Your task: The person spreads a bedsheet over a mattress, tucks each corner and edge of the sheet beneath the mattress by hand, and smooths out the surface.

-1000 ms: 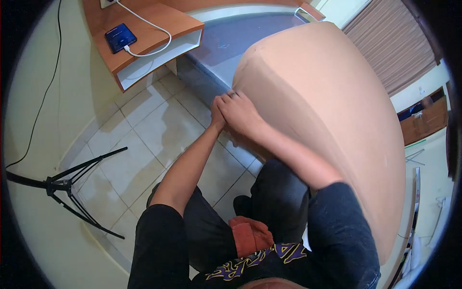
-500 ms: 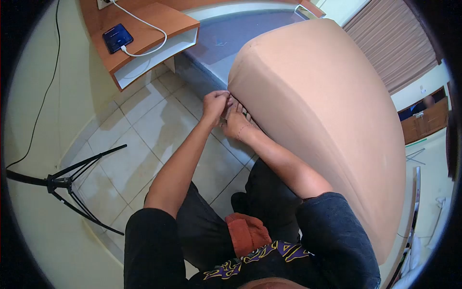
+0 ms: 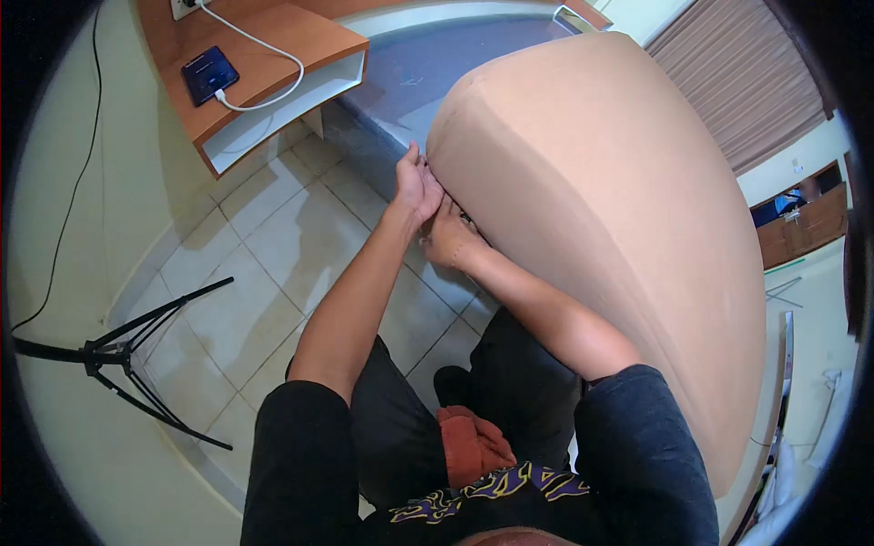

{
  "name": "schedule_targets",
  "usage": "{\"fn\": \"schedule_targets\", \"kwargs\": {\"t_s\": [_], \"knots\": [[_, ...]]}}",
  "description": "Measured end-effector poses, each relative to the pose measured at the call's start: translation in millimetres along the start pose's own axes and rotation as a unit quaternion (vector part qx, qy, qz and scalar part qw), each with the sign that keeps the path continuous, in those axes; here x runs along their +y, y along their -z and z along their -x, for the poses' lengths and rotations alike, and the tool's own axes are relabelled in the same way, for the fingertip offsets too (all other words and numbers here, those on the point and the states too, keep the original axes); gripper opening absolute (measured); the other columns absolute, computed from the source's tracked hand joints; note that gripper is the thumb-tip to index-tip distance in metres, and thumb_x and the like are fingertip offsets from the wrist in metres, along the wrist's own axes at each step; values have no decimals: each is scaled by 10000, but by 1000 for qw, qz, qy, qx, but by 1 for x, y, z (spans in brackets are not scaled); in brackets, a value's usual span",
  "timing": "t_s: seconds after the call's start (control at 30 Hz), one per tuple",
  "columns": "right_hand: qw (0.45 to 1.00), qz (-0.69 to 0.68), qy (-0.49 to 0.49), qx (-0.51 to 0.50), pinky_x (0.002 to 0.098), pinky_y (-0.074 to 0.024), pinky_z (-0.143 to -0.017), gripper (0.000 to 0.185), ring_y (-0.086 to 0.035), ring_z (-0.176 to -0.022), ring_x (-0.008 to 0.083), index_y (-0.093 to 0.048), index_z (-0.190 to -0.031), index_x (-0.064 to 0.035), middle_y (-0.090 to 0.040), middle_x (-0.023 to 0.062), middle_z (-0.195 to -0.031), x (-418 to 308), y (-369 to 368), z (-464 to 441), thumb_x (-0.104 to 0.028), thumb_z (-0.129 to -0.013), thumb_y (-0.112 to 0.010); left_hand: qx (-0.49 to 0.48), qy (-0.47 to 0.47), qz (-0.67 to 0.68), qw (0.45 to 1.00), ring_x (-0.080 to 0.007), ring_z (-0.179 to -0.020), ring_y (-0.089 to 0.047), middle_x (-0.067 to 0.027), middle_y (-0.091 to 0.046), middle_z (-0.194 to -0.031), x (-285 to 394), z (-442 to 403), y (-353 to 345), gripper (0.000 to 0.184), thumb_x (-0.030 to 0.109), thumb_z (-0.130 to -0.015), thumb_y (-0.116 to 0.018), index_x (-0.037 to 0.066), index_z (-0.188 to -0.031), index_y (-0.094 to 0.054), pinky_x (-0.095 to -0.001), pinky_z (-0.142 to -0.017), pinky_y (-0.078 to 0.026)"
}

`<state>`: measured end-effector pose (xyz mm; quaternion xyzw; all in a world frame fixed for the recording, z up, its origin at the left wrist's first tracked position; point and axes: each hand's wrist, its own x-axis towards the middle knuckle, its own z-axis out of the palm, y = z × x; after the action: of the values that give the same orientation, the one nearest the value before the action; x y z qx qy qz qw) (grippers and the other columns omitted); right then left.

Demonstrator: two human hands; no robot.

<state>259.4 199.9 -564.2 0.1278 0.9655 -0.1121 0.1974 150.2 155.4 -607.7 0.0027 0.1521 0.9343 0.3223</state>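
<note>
Left hand (image 3: 420, 191) shows its palm, right hand (image 3: 452, 240) curls beside it, both at the lower edge of the peach-sheeted mattress (image 3: 596, 173), whether gripping I can't tell

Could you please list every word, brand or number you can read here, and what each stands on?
No text reads clearly.
Black shirt: purple and yellow lettering, too folded and distorted to read.
Phone on the wooden shelf: pale marks, too small to read.
Blue-grey surface: faint marks, cannot tell if writing.

Bright — soft shadows, bowed edges
</note>
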Motion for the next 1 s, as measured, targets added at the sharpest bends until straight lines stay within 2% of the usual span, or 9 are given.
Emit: {"fn": "schedule_targets", "kwargs": {"t_s": [0.17, 0.27, 0.33, 0.47, 0.53, 0.6, 0.77, 0.93, 1.0], "knots": [[999, -8, -10, 51, 562, -175, -1171, 1061, -160, -1448, 489, 86, -1485, 97, -87, 335, -1553, -1, -24, -37, -279, -837, -665, 40, -12, -153, 987, -315, -1236, -523, -203, -538, -1338, 18, 12, -21, 649, 509, -1021, -350, -43, -1349, -446, -471, -1077, -374], [995, -18, -15, 94, 564, -197, -1153, 990, -233, -1425, 478, -34, -1473, 93, -185, 328, -1524, -14, -27, -45, -288, -827, -681, 177, -114, -369, 905, -285, -1168, -564, -197, -560, -1300, 37, 30, -17, 602, 471, -1023, -383, -56, -1288, -507, -440, -1038, -405], [995, -69, -52, 59, 575, -211, -1139, 968, -256, -1417, 466, -81, -1459, 87, -207, 321, -1517, -20, -21, -44, -312, -821, -690, 169, 46, -455, 873, -242, -1034, -593, -166, -593, -1208, 50, 40, -13, 564, 441, -1022, -398, -61, -1227, -553, -391, -968, -439], [999, -12, 44, 26, 590, -274, -1121, 921, -287, -1397, 474, -142, -1448, 113, -211, 364, -1496, -11, -19, -47, -327, -829, -663, 110, 31, -337, 934, -225, -898, -572, -142, -618, -1043, 19, 43, -4, 674, 548, -1014, -367, -72, -1206, -547, -350, -897, -454], [997, -53, -11, 46, 525, -289, -1139, 930, -315, -1382, 475, -173, -1440, 149, -199, 374, -1503, 1, -20, -38, -360, -834, -660, 113, 45, -347, 930, -232, -1013, -583, -177, -613, -1135, 23, 34, -1, 733, 595, -1009, -315, -74, -1224, -526, -368, -929, -460], [993, -26, 113, 30, 511, -185, -1185, 1066, -146, -1456, 474, -84, -1462, 183, -93, 371, -1550, 18, -11, -20, -420, -813, -677, 50, 92, -230, 967, -274, -1194, -541, -220, -557, -1285, 27, 33, -6, 814, 639, -991, -282, -90, -1309, -455, -403, -1018, -436], [965, 47, 108, -234, 495, -247, -1167, 1065, -134, -1460, 473, -48, -1459, 192, -71, 388, -1544, 35, 21, 39, -522, -881, -586, 22, 43, -43, 998, -360, -1353, -422, -268, -435, -1446, -2, 20, -4, 962, 728, -943, -228, -91, -1437, -326, -476, -1132, -319], [990, 79, 19, -118, 558, -165, -1173, 1077, -60, -1467, 488, 23, -1483, 146, 22, 336, -1578, 16, 5, 25, -508, -883, -588, -56, 36, 47, 997, -362, -1387, -373, -264, -417, -1460, 1, 13, -9, 952, 737, -936, -244, -66, -1439, -336, -483, -1138, -308], [995, 39, 11, -90, 569, -137, -1175, 1091, -36, -1468, 493, 69, -1489, 126, 54, 325, -1583, 6, 0, 13, -501, -886, -588, -8, 49, -149, 988, -339, -1328, -452, -238, -481, -1410, 8, 19, -23, 901, 715, -947, -285, -49, -1416, -379, -472, -1111, -348]]}}
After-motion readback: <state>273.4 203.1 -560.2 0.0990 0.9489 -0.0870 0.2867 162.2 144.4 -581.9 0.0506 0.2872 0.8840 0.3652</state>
